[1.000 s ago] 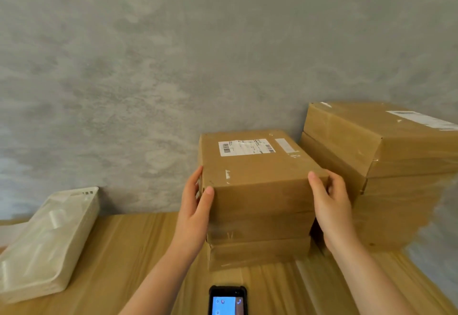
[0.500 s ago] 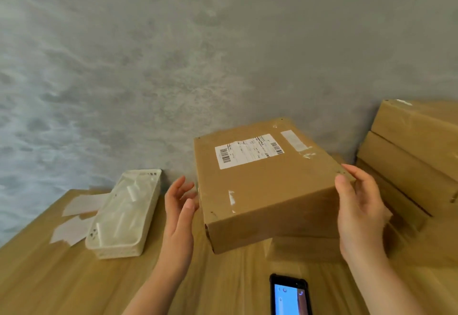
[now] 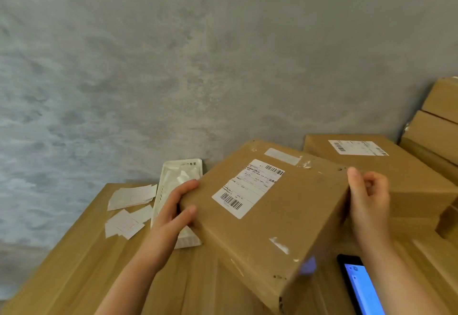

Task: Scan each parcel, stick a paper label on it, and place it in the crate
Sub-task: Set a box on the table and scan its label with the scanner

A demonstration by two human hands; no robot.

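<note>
A brown cardboard parcel (image 3: 280,218) with a white barcode label on top hangs tilted above the wooden table. My left hand (image 3: 177,205) grips its left edge and my right hand (image 3: 368,195) grips its right edge. A phone (image 3: 359,287) with a lit blue screen lies on the table at the lower right, partly behind my right forearm. Loose white paper labels (image 3: 130,205) lie on the table's left part. A white plastic crate (image 3: 173,186) sits behind my left hand, partly hidden by the hand and the parcel.
Another labelled parcel (image 3: 379,166) lies on the table behind the held one. More cardboard boxes (image 3: 436,126) are stacked at the far right against the grey wall. The table's left edge (image 3: 74,235) runs diagonally down to the lower left.
I have lifted the parcel off the stack and swung it left and toward me, turning it. My left hand has closed on its edge. The view has panned left.
</note>
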